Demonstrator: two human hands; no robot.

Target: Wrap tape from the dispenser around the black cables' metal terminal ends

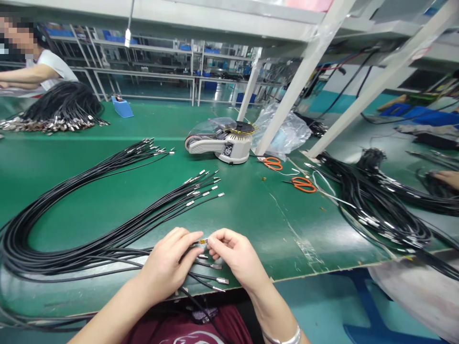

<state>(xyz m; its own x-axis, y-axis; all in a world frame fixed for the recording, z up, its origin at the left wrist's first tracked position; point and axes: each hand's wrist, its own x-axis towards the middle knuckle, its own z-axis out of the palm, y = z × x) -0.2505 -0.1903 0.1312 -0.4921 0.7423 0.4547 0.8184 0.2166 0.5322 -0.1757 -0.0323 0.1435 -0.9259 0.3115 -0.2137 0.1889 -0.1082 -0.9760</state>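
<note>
Near the front edge of the green bench, my left hand (172, 260) pinches a black cable just behind its metal end. My right hand (231, 251) has its thumb and forefinger closed at the tip of that cable connector (203, 241), which carries a small amber-yellow band, probably tape. Under and beside my left hand lie more black cables with silver connectors (222, 281) pointing right. A long bundle of black cables (64, 191) curves in a U across the left of the bench, its metal ends lying beyond my hands.
A grey tape dispenser (234, 145) stands mid-bench. Right of it lie two pairs of orange-handled scissors (303, 184) and a clear plastic bag (283, 129). Cable coils (380, 200) lie at right, a cable pile (60, 105) far left beside a person, and a blue holder (122, 107). White posts rise at right.
</note>
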